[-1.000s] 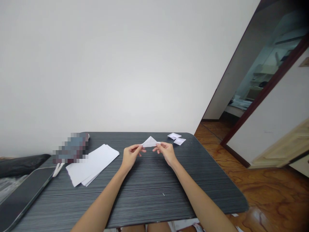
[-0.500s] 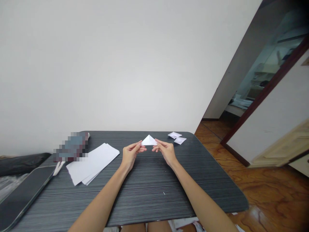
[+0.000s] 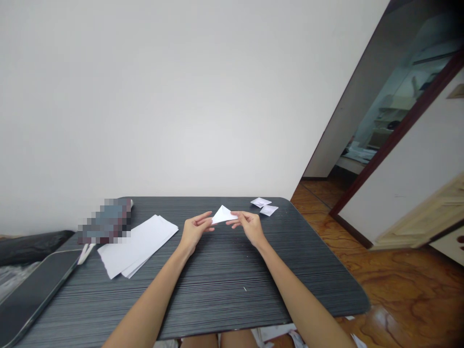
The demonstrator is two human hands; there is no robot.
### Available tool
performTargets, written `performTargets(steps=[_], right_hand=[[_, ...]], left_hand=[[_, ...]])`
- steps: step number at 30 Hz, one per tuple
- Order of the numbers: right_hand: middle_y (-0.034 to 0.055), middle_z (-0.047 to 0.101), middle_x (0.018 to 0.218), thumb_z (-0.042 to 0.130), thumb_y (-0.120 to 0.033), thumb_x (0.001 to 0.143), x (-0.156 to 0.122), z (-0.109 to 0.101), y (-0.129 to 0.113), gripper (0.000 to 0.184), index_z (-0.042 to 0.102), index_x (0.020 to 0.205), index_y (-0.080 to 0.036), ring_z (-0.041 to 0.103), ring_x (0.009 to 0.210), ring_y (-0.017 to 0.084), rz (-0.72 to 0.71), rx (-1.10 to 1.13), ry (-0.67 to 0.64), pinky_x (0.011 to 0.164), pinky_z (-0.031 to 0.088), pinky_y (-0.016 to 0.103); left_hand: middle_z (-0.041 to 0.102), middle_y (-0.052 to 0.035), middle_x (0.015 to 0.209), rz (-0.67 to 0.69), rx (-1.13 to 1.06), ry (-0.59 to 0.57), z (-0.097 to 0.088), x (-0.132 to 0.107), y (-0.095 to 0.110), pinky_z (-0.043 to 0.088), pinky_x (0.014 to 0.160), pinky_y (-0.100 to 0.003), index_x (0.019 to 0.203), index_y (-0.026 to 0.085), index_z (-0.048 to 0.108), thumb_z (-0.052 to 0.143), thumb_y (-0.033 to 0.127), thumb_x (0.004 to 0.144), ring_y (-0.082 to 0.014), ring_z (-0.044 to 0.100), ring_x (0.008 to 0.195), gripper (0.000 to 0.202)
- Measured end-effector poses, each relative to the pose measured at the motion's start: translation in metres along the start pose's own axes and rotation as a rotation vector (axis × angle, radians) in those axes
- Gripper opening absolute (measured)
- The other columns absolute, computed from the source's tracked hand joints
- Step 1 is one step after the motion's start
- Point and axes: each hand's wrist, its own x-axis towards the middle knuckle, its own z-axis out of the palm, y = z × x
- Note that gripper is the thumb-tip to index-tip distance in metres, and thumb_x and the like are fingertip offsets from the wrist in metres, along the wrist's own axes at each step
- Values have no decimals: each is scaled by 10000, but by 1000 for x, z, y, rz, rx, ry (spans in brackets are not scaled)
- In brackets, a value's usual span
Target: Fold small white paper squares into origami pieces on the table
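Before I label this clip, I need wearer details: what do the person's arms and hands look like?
Both forearms are bare, no sleeves in view. The left hand and right hand wear no gloves; no watch, bracelet or ring shows.

Two hands (image 3: 193,231) (image 3: 251,229), one folded paper triangle (image 3: 223,213), two diamond-shaped folded papers (image 3: 260,202) (image 3: 268,210), one table (image 3: 224,285)

No text, label, brand, number or sign can be read. The flat blue-grey and dark red object (image 3: 105,223) on the left is masked by coarse blocks, so any print there is hidden. Faint grey lines on the two diamond-shaped white folded papers (image 3: 260,202) may be creases or writing; they are too small to tell.
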Motion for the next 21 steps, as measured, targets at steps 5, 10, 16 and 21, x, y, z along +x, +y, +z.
performTargets(steps=[5,10,16,21], right_hand=[[46,659,610,590,-347,680,1,-1,4,407,540,1009,-112,643,572,191,79,86,-17,504,505,277],[50,644,588,646,-309,618,4,-5,4,240,560,727,-114,642,580,199,139,85,-53,543,497,282],[29,617,480,569,-326,672,5,-9,6,205,502,653,-133,591,428,141,68,-114,-73,374,372,192],[22,608,463,529,-316,694,4,-9,7,190,481,632,-143,547,348,113,71,-180,-70,335,300,171]], left_hand=[[679,-65,791,54,67,13,-4,2,-3,498,757,-310,1059,85,550,662,232,610,-171,633,731,486],[680,-79,775,8,147,-1,-3,0,1,491,738,-302,882,82,633,664,265,598,-189,632,731,339],[658,-85,607,-17,276,-159,0,-2,0,473,494,-239,716,81,593,605,309,653,-172,627,548,236],[580,-8,492,83,362,-167,0,-3,-2,340,347,-170,682,103,547,553,300,686,-92,521,339,197]])
